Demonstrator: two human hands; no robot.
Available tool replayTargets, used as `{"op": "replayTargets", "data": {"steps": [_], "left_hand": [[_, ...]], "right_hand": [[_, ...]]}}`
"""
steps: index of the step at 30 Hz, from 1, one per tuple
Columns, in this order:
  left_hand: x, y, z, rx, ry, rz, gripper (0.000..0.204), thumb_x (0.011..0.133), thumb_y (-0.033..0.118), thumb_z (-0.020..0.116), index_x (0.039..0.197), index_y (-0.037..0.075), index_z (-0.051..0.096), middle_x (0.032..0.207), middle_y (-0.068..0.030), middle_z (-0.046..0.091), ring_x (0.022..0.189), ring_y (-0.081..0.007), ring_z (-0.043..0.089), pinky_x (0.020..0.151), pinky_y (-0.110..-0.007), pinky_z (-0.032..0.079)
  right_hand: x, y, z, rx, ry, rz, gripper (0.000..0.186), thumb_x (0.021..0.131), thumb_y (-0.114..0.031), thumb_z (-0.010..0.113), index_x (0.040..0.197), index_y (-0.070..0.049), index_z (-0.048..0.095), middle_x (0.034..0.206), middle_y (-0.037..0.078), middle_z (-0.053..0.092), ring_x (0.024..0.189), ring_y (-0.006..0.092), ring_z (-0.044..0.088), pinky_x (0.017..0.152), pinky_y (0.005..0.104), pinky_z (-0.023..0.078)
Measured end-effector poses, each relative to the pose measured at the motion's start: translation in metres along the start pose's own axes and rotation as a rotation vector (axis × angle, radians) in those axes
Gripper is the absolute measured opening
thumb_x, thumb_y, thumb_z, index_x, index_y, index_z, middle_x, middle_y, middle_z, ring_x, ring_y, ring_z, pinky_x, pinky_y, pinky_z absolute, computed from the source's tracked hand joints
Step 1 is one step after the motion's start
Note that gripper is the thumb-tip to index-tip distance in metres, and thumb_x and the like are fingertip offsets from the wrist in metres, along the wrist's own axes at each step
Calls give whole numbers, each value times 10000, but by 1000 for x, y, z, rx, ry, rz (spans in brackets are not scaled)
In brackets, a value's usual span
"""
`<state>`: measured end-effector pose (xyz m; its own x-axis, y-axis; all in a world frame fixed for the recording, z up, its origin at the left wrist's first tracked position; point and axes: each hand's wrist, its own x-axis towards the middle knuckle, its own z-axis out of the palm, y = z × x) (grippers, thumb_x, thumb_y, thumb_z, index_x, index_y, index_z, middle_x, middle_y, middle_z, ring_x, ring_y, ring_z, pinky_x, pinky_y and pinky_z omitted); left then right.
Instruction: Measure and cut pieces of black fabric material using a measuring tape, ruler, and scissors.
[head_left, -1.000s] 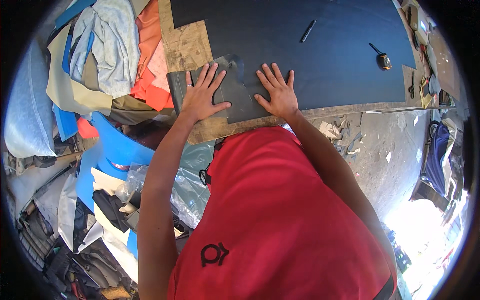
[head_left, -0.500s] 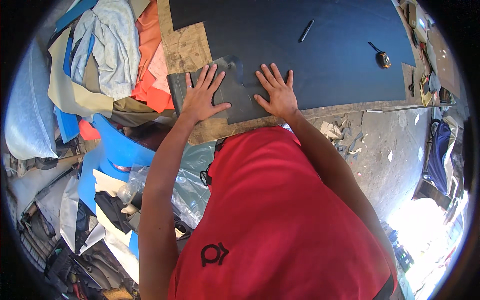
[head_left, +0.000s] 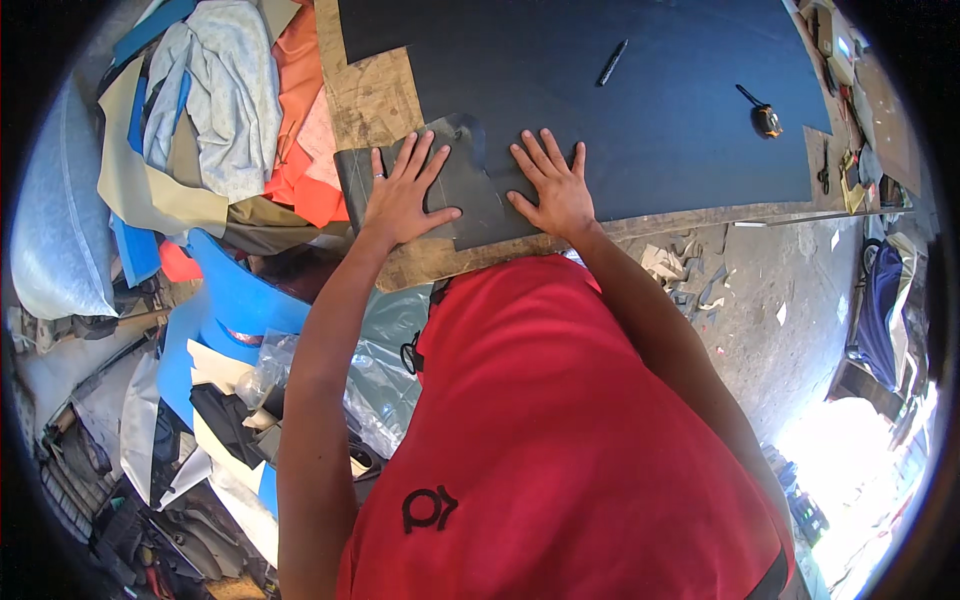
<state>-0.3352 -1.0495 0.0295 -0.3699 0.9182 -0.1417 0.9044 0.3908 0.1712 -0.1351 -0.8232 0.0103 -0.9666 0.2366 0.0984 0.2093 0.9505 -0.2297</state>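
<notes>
A large black sheet of material [head_left: 660, 140] covers most of the worn wooden table [head_left: 375, 95]. On its near left corner lies a dark grey template-like piece [head_left: 465, 185] with a curved edge. My left hand [head_left: 405, 195] is spread flat on this grey piece, a ring on one finger. My right hand [head_left: 557, 190] rests palm down with fingers apart on the black sheet, just right of the grey piece. Neither hand grips anything. Beyond the right hand lie a dark pen [head_left: 612, 63] and, farther right, a tape measure [head_left: 767, 120].
Scissors [head_left: 823, 172] lie near the table's right end. Left of the table are heaped a light grey cloth [head_left: 215, 100], orange material [head_left: 297, 75] and blue sheet pieces [head_left: 240, 290]. Scraps [head_left: 670, 262] litter the floor to the right. A dark blue item [head_left: 880, 310] stands at far right.
</notes>
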Motion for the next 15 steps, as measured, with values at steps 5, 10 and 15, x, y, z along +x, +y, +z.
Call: {"op": "replayTargets", "data": {"steps": [5,10,15], "left_hand": [[-1,0,0,-12,8,6,1070,834,693,676,1696,232,242,1793,-45,91,1650,-277,63,1216,-755,64],[-1,-1,2,-11,17,10,1070,835,703,670,1695,231,244,1791,-46,97,1649,-277,68,1213,-758,69],[-2,-3,4,-7,32,17,1071,835,713,663,1695,230,245,1790,-48,104,1647,-276,77,1212,-758,73]], "right_hand": [[-1,0,0,-4,-2,-1,778,966,-530,602,1629,-176,400,1736,46,298,1625,296,188,1198,769,153],[-1,0,0,-5,-4,0,774,969,-528,600,1630,-177,399,1735,47,300,1625,299,187,1197,769,153],[-1,0,1,-2,-3,-4,772,971,-524,598,1631,-177,397,1734,47,301,1626,301,184,1198,769,151]]}}
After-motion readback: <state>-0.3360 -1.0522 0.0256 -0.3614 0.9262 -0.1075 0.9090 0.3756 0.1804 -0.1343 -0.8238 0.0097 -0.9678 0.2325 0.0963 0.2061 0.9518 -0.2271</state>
